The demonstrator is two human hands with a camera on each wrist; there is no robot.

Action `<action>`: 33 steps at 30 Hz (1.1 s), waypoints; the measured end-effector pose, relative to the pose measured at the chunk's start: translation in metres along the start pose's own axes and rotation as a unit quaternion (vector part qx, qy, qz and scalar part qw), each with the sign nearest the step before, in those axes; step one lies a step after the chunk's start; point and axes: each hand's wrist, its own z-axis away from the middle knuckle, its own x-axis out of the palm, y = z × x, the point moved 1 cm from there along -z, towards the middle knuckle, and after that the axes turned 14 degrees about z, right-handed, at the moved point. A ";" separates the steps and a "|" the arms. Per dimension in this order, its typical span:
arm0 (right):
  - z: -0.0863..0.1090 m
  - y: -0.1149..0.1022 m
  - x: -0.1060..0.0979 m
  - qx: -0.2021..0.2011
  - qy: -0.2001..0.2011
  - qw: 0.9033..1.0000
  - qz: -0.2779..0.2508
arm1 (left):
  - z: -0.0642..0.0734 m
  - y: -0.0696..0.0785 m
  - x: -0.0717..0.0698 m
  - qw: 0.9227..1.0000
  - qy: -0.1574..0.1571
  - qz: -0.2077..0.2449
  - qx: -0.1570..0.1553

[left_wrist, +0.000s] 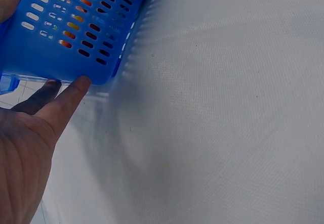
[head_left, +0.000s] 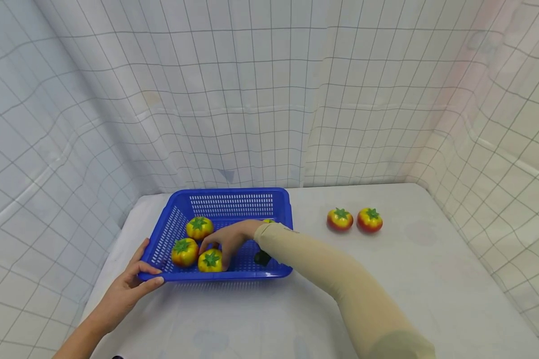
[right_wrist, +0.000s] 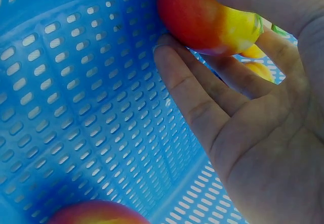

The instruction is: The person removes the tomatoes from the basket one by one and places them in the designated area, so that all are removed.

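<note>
A blue plastic basket with slotted walls stands on the white table. My left hand holds its front left corner, thumb on the front rim and fingers along the left side. Inside the basket, my right hand grips a red-and-yellow tomato with a green leafy top, near the front wall. In the right wrist view, the thumb and fingers lie around that tomato. Two more tomatoes lie beside it, one at the left and one behind.
A dark green item, partly hidden by the right forearm, lies in the basket's right part. A bit of a yellow thing shows behind the sleeve. Two tomatoes, one left of the other, sit on the table right of the basket. Gridded white curtains surround the table.
</note>
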 end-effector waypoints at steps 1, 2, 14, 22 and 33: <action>0.000 0.000 0.000 -0.001 0.000 1.000 0.000 | 0.000 0.000 0.000 1.000 -0.001 0.001 0.000; 0.001 0.000 0.000 -0.001 -0.001 1.000 0.000 | 0.000 -0.001 0.000 1.000 0.000 0.001 -0.001; 0.023 0.011 -0.016 -0.005 0.009 0.999 -0.041 | 0.000 0.001 0.001 1.000 0.001 0.015 0.001; 0.046 0.021 -0.031 -0.009 0.033 0.997 -0.073 | 0.001 0.002 0.000 1.000 -0.005 0.023 -0.002; 0.073 0.039 -0.040 -0.029 0.077 0.994 -0.078 | 0.000 0.000 0.000 1.000 -0.008 0.019 0.002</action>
